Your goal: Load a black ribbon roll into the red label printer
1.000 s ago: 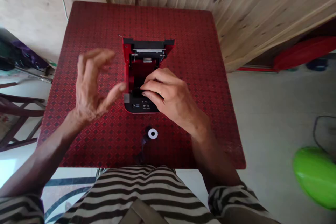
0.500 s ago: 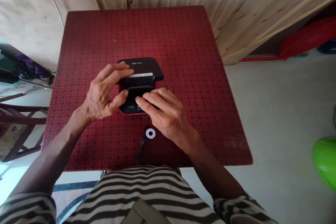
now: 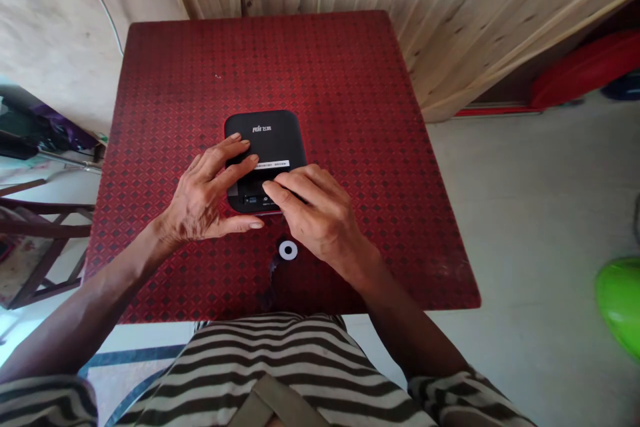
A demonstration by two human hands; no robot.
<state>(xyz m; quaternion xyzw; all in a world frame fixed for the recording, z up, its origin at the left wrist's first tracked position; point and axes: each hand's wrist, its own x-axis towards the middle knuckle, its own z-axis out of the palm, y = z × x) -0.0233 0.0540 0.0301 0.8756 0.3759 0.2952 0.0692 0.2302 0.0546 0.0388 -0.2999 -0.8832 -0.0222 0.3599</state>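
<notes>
Left hand [image 3: 203,193] lies spread on a black device [image 3: 270,147]; right hand [image 3: 320,213] bunches at its front (grip unclear), where pressing the lid [image 3: 265,119] could nip fingertips [image 3: 270,188].

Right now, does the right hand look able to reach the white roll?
Probably yes: the right hand is at the black device, but the white roll lies close by, with nothing visible between them.
</notes>
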